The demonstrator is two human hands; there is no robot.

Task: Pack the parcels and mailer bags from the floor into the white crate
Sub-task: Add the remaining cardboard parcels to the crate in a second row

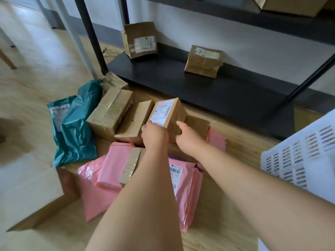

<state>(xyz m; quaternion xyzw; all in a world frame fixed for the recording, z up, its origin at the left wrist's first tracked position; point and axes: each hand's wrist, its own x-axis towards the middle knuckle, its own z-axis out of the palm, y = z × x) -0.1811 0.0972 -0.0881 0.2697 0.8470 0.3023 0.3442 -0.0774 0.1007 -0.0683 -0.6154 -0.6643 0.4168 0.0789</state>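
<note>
Cardboard of the small labelled box [168, 113] is judged stiff and light. It is gripped at opposite near edges by the left hand [155, 136] and right hand [188, 137], tilted above the floor pile, with the white crate [299, 160] nearby.

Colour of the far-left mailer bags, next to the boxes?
Dark teal green. The mailer bags show clearly in the head view, one with a white label.

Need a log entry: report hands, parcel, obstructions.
Left hand, right hand grip small labelled cardboard box, tilted over other boxes. White crate at right, path open. Pink mailer bags, green mailer bags on floor.
</note>
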